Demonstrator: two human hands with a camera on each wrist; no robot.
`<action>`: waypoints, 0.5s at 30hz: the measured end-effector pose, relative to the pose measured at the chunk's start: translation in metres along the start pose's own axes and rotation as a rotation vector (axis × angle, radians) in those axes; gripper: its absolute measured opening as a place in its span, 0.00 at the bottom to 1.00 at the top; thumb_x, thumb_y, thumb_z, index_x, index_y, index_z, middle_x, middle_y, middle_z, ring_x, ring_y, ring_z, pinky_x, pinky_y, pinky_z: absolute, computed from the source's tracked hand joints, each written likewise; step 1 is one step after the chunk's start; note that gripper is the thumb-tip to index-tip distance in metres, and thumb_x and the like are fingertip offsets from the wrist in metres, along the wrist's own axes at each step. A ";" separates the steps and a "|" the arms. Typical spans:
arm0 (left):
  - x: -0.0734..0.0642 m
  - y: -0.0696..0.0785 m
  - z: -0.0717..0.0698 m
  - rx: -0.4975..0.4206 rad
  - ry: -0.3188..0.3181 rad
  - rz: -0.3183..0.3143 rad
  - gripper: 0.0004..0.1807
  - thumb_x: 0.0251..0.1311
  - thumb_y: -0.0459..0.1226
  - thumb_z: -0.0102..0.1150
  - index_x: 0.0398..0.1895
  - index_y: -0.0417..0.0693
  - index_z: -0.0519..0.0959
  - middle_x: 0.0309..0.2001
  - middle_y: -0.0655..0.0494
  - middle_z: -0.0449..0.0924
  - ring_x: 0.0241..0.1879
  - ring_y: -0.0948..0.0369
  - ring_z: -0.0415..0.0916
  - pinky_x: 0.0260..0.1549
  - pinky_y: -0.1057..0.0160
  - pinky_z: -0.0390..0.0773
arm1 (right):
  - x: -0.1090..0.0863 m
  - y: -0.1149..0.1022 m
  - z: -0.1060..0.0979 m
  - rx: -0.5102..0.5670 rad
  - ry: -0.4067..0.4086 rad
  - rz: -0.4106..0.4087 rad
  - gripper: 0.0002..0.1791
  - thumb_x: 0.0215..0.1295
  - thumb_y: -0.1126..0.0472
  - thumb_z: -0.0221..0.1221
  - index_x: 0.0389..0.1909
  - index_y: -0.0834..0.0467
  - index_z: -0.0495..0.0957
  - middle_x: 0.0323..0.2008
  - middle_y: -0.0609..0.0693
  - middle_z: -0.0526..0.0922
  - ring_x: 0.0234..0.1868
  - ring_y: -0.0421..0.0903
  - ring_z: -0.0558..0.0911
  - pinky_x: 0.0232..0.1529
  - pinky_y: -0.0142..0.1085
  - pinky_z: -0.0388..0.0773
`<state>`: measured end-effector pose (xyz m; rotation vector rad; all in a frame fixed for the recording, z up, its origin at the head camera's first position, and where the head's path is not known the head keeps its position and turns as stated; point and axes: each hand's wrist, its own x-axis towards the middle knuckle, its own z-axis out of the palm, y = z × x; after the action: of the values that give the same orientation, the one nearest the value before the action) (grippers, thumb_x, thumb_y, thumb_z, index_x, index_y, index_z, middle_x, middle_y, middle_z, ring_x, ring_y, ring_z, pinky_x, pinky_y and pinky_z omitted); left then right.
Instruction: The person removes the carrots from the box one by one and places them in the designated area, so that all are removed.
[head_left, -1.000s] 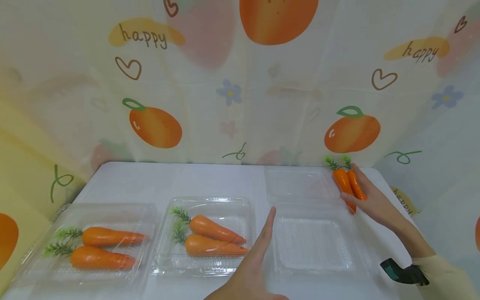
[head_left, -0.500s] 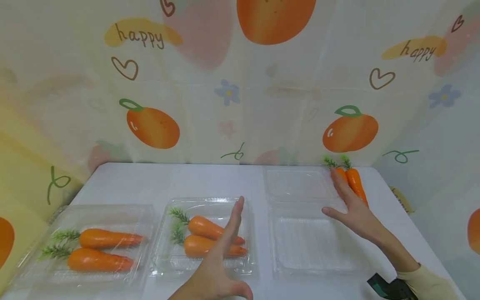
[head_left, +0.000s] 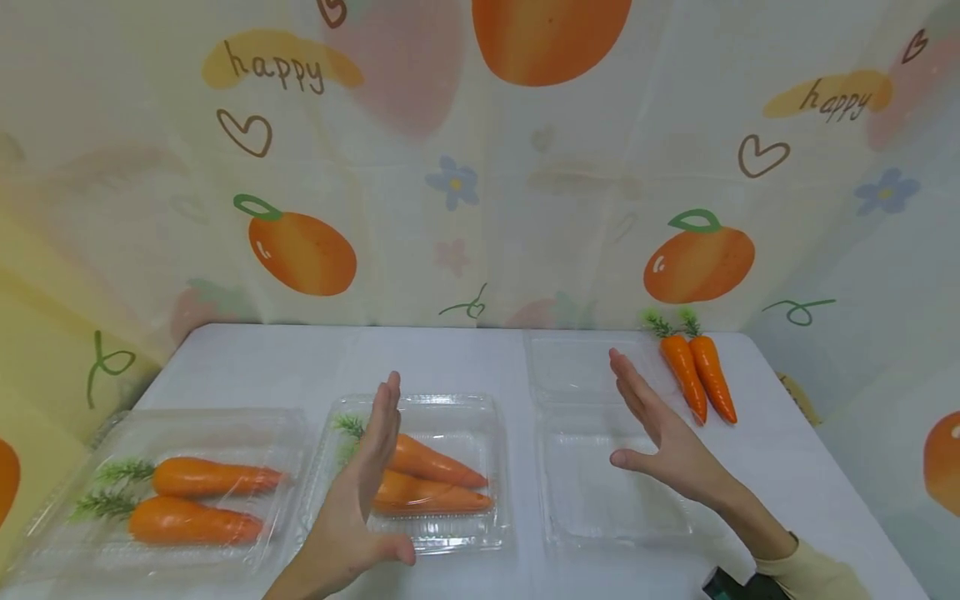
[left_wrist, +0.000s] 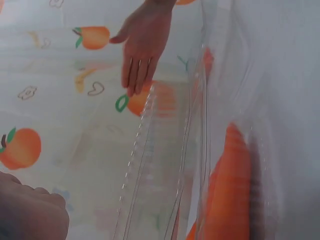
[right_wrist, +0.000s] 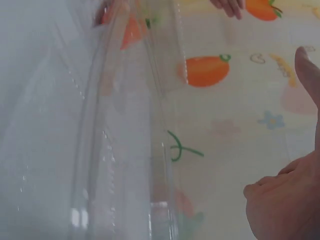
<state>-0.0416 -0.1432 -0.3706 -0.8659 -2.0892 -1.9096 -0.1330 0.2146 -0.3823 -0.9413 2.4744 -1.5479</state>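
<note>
In the head view my left hand (head_left: 348, 500) is held upright with straight fingers, overlapping the middle clear plastic container (head_left: 427, 400). Two orange carrots (head_left: 435, 493) with green tops lie inside that container. My right hand (head_left: 671, 446), fingers extended and thumb apart, hovers over the right-hand container (head_left: 581, 533), whose lid (head_left: 577, 367) lies folded back toward the wall. Just beyond this hand, two more carrots (head_left: 714, 379) lie side by side on the table. Neither hand holds anything. The left wrist view shows a carrot (left_wrist: 230, 185) through clear plastic.
At the left stands another clear container (head_left: 285, 425) with two carrots (head_left: 202, 518) under its plastic. A white-covered table (head_left: 420, 358) carries everything, and a fruit-printed cloth (head_left: 405, 250) hangs behind its back edge.
My right hand has let go of the loose carrots and moved left and nearer. My left hand has shifted left, from beside the right-hand container to over the middle one.
</note>
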 end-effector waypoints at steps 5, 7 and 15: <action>-0.007 -0.001 -0.015 0.028 0.041 -0.081 0.63 0.51 0.63 0.63 0.79 0.55 0.33 0.79 0.58 0.31 0.77 0.60 0.34 0.67 0.77 0.47 | 0.003 -0.004 0.015 0.089 -0.023 -0.032 0.56 0.60 0.57 0.67 0.79 0.53 0.37 0.79 0.52 0.40 0.76 0.41 0.49 0.67 0.20 0.51; -0.010 -0.003 -0.019 0.024 0.052 -0.068 0.63 0.51 0.63 0.64 0.79 0.53 0.34 0.79 0.56 0.30 0.77 0.59 0.34 0.68 0.77 0.48 | 0.005 -0.005 0.020 0.142 -0.032 -0.042 0.55 0.62 0.56 0.66 0.79 0.55 0.37 0.78 0.54 0.41 0.76 0.45 0.48 0.68 0.21 0.52; -0.024 -0.016 -0.035 -0.025 0.096 -0.046 0.61 0.54 0.60 0.64 0.79 0.51 0.34 0.79 0.53 0.30 0.77 0.61 0.30 0.68 0.78 0.46 | 0.007 -0.013 0.047 0.198 0.013 0.067 0.56 0.60 0.57 0.67 0.79 0.53 0.38 0.79 0.51 0.40 0.76 0.58 0.45 0.70 0.29 0.53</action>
<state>-0.0392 -0.1837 -0.3903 -0.7219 -2.0507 -1.9623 -0.1153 0.1693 -0.3923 -0.8115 2.2817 -1.7417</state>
